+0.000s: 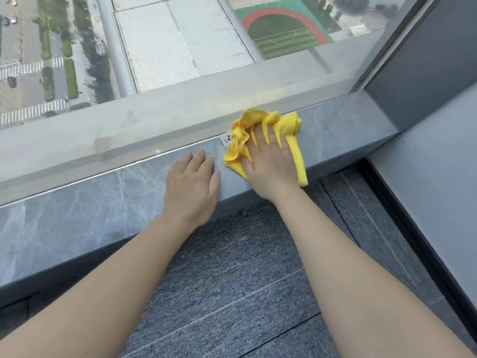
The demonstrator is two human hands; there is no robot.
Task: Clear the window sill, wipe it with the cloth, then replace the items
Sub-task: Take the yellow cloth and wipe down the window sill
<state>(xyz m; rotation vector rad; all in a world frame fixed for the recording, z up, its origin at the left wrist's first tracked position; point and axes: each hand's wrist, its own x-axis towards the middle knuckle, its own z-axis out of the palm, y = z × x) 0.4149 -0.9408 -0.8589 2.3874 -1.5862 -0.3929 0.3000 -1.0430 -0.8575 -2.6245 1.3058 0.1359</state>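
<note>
A grey marble window sill [77, 215] runs from the lower left to the right corner. A crumpled yellow cloth [289, 130] lies on its right part, close to the glass. My right hand [268, 161] presses flat on the cloth, fingers spread into its folds. My left hand [192, 182] rests palm down on the bare sill just left of the cloth, fingers together, holding nothing. A small white tag [225, 139] peeks out at the cloth's far left edge. No other items stand on the visible sill.
The window pane [180, 47] rises right behind the sill, with a street and sports field far below. A dark frame and grey wall [426, 60] close the right corner. Grey carpet tiles [245, 280] cover the floor under my arms.
</note>
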